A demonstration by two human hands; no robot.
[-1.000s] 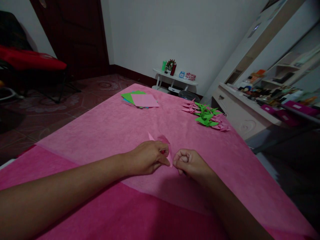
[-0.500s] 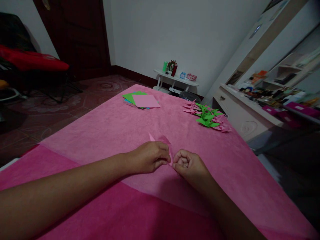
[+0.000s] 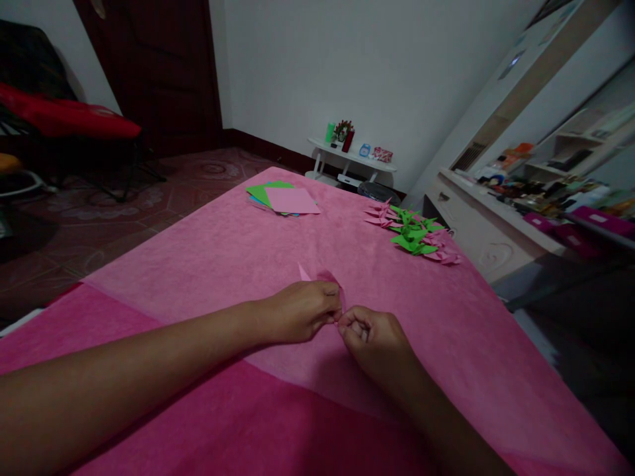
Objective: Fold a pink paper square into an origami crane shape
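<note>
Left hand (image 3: 297,312) and right hand (image 3: 373,338) meet over the desk (image 3: 208,264), fingertips pinching the pink folded paper (image 3: 325,277) together. Open room surrounds them; paper stack (image 3: 285,198) and folded cranes (image 3: 414,235) sit near the far edge.

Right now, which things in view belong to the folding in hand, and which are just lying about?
In hand: folded pink paper, pinched between left hand and right hand, over the pink table cover.
Lying about: stack of coloured sheets; pile of folded pink and green pieces; white side table by the wall.
</note>
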